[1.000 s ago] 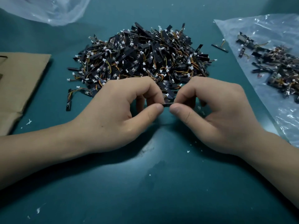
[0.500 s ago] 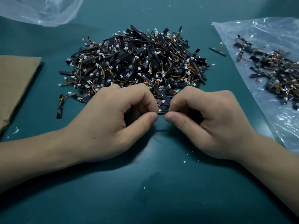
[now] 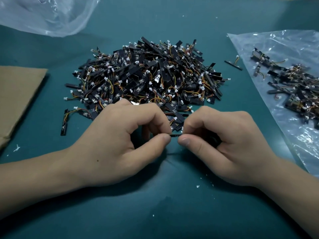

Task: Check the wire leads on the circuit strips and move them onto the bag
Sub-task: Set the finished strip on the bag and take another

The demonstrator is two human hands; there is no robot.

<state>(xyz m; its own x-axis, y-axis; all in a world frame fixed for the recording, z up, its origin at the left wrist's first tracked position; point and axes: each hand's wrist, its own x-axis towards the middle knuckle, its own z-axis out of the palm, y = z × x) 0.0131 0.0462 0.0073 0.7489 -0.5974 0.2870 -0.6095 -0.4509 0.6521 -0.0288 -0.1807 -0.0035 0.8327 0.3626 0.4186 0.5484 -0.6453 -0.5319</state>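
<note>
A big heap of black circuit strips (image 3: 146, 78) with orange-yellow wire leads and white plugs lies in the middle of the teal table. Just in front of it, my left hand (image 3: 120, 140) and my right hand (image 3: 222, 144) pinch the two ends of one thin black circuit strip (image 3: 176, 135) between thumb and forefinger, held edge-on above the table. Most of that strip is hidden by my fingers. A clear plastic bag (image 3: 276, 45) lies flat at the right, carrying a smaller pile of strips (image 3: 293, 88).
A loose strip (image 3: 233, 65) lies between the heap and the bag. Another strip (image 3: 64, 123) lies left of the heap. Brown cardboard (image 3: 15, 97) covers the left edge. A crumpled clear bag (image 3: 46, 14) sits at the back left. White crumbs dot the table.
My head has tilted, so the scene sits lower in view. Both hands still pinch the same strip, thumbs close together, with little movement.
</note>
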